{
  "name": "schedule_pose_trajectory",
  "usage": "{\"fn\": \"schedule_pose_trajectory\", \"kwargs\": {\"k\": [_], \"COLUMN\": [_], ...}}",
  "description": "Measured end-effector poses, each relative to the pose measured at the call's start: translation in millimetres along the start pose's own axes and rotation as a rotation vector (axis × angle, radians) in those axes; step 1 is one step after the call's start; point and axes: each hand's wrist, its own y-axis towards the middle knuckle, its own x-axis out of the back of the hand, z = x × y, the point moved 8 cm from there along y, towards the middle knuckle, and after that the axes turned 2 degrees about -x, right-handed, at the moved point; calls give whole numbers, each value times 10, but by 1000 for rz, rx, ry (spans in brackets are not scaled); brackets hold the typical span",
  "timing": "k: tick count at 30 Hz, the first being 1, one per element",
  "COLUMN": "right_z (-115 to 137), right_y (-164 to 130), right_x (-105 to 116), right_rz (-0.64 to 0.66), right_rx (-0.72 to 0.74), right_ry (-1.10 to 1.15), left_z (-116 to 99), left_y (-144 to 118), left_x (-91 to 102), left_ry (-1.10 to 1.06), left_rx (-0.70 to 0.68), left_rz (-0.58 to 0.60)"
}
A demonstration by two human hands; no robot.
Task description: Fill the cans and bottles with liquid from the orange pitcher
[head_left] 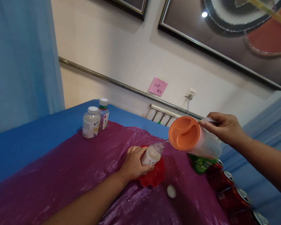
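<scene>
Over a scalloped red dish (154,176), hands tilt a translucent jug (194,139) into a clear bottle (152,154).

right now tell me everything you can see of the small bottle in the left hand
The small bottle is clear plastic with a printed label, open at the top, and looks nearly full of pale liquid. It leans toward the pitcher, its base over a red dish. The left hand wraps its lower part. A thin stream from the pitcher's spout meets its mouth. A white cap lies apart on the purple sheet.
</scene>
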Motion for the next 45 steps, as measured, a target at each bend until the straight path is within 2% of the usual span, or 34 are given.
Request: {"fn": "schedule_pose_trajectory", "kwargs": {"k": [12, 45], "right_z": [96, 137], "right_y": [4, 9], "right_x": [21, 59], "right_rz": [27, 36], "right_rx": [21, 34], "right_ry": [-32, -71], "left_z": [7, 23], "left_y": [10, 6], "left_x": [-17, -15], "left_ry": [13, -5], "left_rx": [24, 10], "left_rz": [37, 15]}}
